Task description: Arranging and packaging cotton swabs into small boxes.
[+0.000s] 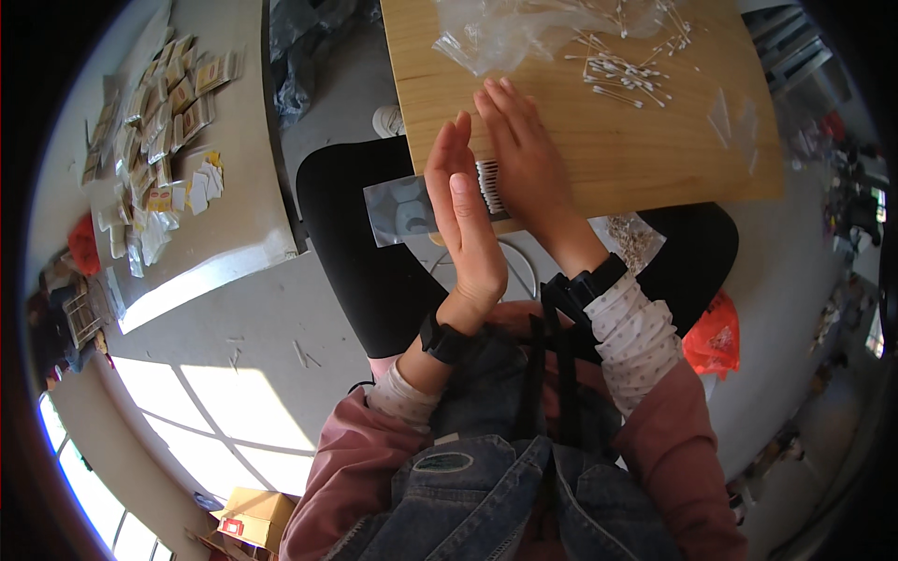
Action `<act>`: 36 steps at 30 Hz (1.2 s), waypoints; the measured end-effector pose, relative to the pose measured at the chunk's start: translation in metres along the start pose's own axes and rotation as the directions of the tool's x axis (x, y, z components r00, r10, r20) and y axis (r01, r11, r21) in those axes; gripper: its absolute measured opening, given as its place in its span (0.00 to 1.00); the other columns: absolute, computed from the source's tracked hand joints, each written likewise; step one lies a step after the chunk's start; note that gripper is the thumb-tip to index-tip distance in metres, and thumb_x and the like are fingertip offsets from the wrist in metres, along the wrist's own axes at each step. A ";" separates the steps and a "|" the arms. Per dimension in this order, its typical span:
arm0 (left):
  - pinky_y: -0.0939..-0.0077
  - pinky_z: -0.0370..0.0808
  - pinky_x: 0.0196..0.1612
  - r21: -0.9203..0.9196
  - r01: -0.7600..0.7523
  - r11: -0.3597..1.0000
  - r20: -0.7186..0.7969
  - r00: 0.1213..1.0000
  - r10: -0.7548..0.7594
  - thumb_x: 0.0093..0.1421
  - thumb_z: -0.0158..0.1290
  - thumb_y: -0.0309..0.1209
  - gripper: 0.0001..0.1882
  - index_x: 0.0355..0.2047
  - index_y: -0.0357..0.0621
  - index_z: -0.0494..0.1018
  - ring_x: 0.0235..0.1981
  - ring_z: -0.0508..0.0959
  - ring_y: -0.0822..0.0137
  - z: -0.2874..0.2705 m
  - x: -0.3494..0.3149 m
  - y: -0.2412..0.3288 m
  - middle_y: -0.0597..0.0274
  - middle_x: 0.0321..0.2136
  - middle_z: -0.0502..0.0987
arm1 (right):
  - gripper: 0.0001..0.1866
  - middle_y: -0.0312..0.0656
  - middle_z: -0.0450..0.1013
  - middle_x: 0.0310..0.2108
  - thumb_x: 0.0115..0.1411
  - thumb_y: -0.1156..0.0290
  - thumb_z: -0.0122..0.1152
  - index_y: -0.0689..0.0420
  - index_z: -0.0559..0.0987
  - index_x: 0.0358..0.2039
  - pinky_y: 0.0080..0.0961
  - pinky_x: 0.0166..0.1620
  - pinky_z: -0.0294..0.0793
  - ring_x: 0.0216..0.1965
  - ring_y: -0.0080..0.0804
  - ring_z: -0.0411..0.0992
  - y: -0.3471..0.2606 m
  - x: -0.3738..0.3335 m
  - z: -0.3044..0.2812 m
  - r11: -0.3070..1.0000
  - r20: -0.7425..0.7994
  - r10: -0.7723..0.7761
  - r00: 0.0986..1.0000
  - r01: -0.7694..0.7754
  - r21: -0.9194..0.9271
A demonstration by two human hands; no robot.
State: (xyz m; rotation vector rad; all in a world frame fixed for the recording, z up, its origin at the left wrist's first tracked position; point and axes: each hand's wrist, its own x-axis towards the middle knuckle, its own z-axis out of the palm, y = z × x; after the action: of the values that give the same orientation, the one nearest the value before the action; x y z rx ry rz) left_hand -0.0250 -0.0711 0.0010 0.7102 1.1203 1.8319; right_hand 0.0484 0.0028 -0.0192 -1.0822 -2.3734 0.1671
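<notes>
A short row of cotton swabs [488, 187], white tips lined up, shows in the gap between my palms at the table's near edge. My left hand [465, 210] stands on edge to the left of the row, fingers stretched out, thumb up. On the other side my right hand [530, 159] is flat with its fingers straight and together, its palm side next to the swabs. Whether either palm presses on them I cannot tell. A clear plastic sleeve [398, 210] juts out past the table edge beside my left hand.
Loose cotton swabs [625, 77] lie scattered on the wooden table [655, 154], near a crumpled clear bag [510, 33]. Left, a pale table [238, 201] bears many packed bundles [159, 117]. A bag of swabs [631, 241] lies by my right wrist; a red bag [716, 337] is below.
</notes>
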 end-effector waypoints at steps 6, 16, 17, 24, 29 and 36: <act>0.59 0.54 0.73 -0.097 0.141 0.985 0.074 0.988 -0.134 0.78 0.31 0.44 0.30 0.72 0.36 0.48 0.73 0.54 0.54 -0.008 0.000 -0.002 0.42 0.71 0.54 | 0.25 0.51 0.64 0.66 0.64 0.74 0.52 0.64 0.69 0.63 0.46 0.71 0.59 0.71 0.48 0.58 0.000 0.000 0.002 0.999 -0.011 0.014 1.000 -0.013 0.047; 0.62 0.52 0.73 0.124 0.001 0.992 -0.017 1.000 0.001 0.78 0.33 0.43 0.29 0.71 0.37 0.52 0.72 0.58 0.58 -0.012 -0.004 0.009 0.49 0.69 0.60 | 0.26 0.48 0.64 0.67 0.65 0.71 0.51 0.62 0.68 0.64 0.43 0.73 0.54 0.71 0.42 0.58 0.000 -0.001 0.000 0.992 0.029 0.026 0.999 -0.022 -0.123; 0.62 0.51 0.73 0.144 0.000 0.990 0.022 1.000 -0.003 0.78 0.33 0.42 0.29 0.71 0.37 0.54 0.72 0.58 0.58 -0.013 -0.003 0.004 0.50 0.70 0.60 | 0.26 0.48 0.64 0.67 0.65 0.71 0.51 0.62 0.68 0.64 0.43 0.73 0.54 0.71 0.42 0.58 0.000 -0.001 0.000 0.992 0.027 0.027 0.999 -0.023 -0.123; 0.64 0.47 0.75 0.065 0.032 0.997 0.032 0.999 -0.034 0.78 0.32 0.46 0.31 0.71 0.35 0.53 0.74 0.54 0.57 -0.004 -0.001 -0.014 0.46 0.71 0.56 | 0.25 0.49 0.65 0.66 0.66 0.69 0.50 0.63 0.70 0.62 0.43 0.72 0.56 0.71 0.43 0.58 0.000 0.000 0.008 0.999 -0.029 0.054 0.998 -0.054 -0.008; 0.63 0.50 0.74 0.038 0.023 0.999 0.041 0.999 -0.024 0.78 0.32 0.46 0.31 0.71 0.35 0.53 0.72 0.56 0.56 -0.005 -0.002 -0.015 0.46 0.70 0.57 | 0.23 0.49 0.66 0.65 0.67 0.68 0.50 0.63 0.71 0.61 0.43 0.72 0.57 0.70 0.44 0.60 -0.004 0.000 0.007 0.994 -0.044 0.080 0.996 -0.083 -0.070; 0.63 0.50 0.75 -0.027 0.059 0.998 -0.052 0.997 -0.060 0.77 0.31 0.48 0.32 0.71 0.36 0.54 0.73 0.56 0.57 0.001 -0.001 0.000 0.47 0.71 0.58 | 0.25 0.50 0.65 0.66 0.65 0.69 0.51 0.63 0.70 0.62 0.42 0.72 0.57 0.70 0.44 0.60 -0.001 0.001 0.010 0.998 -0.015 0.058 0.998 -0.058 -0.035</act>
State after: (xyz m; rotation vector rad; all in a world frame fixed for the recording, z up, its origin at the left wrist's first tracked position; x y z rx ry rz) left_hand -0.0237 -0.0717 0.0013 0.6105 1.1390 1.8205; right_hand 0.0417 0.0037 -0.0273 -1.1660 -2.3422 0.1380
